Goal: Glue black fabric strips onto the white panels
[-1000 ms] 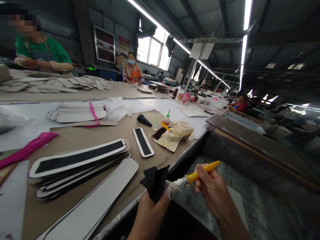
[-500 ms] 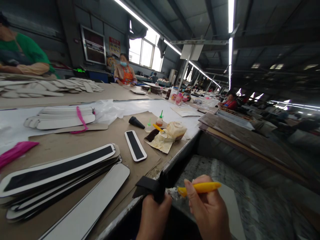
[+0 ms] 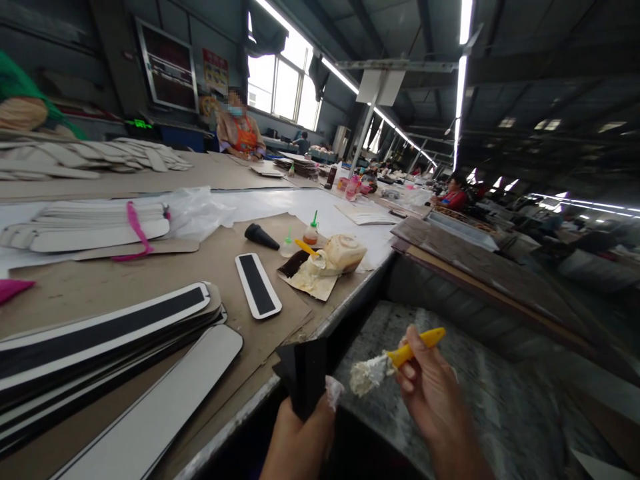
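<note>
**Glue brush raised beside a folded black piece, off the bench edge**

The left hand (image 3: 299,430) is clenched around a folded black piece (image 3: 301,373), held upright just past the edge of the workbench (image 3: 240,420); a scrap of whitish wrap shows at the fingers. The right hand (image 3: 430,393) pinches the yellow handle of a glue brush (image 3: 395,363), its clotted white bristles pointing toward the black piece, near it but apart.

Risk, as a judgement: the bristles look heavily loaded, and both hands hang over the gap beside the bench, so a clot could drop to the floor or smear the left fingers. A stray dab could also soil the visible face of the piece.

Containers: an open glue pot (image 3: 344,252) sits on a stained paper scrap with a second yellow brush (image 3: 306,249) standing in its pale paste. Two small squeeze bottles (image 3: 311,232) stand just behind it; their contents cannot be told. A black cone-shaped cap (image 3: 261,237) lies nearby. Black-and-white padded strips (image 3: 100,333) are stacked on the cardboard.
</note>
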{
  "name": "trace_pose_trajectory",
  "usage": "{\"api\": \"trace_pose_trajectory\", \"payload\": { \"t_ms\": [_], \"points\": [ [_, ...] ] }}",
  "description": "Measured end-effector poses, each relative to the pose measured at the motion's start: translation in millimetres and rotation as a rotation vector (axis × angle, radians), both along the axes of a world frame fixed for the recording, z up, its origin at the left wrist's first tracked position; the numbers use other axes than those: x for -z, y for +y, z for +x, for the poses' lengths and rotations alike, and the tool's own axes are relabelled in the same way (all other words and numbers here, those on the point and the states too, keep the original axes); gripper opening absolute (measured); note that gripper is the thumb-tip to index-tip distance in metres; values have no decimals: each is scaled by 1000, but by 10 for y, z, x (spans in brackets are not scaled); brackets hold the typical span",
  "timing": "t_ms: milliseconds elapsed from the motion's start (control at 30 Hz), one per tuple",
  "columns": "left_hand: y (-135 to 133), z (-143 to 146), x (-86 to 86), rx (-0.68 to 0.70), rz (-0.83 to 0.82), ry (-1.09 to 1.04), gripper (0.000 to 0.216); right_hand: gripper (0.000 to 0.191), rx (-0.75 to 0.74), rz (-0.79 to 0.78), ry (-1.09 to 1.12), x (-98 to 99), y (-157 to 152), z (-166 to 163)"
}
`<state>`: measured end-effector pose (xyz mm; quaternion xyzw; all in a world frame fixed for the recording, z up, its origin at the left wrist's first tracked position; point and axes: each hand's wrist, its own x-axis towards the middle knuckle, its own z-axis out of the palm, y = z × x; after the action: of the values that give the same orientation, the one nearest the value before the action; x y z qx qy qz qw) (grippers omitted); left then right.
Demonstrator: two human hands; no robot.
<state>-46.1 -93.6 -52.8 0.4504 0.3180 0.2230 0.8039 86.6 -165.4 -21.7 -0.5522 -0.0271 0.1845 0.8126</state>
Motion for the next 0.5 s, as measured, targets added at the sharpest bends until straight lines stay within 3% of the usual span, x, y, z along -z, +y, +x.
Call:
{"api": "trace_pose_trajectory", "payload": {
  "t_ms": [167, 367, 500],
  "points": [
    [-46, 15, 52, -3, -37, -8, 43, 47, -11, 13, 66, 112, 33, 20],
    [-49, 73, 90, -87, 19, 109, 29, 44, 55, -46, -82, 125, 74, -100],
    [-18, 135, 232, -195, 65, 189, 22, 38, -23, -165, -228, 185, 49, -258]
  ]
}}
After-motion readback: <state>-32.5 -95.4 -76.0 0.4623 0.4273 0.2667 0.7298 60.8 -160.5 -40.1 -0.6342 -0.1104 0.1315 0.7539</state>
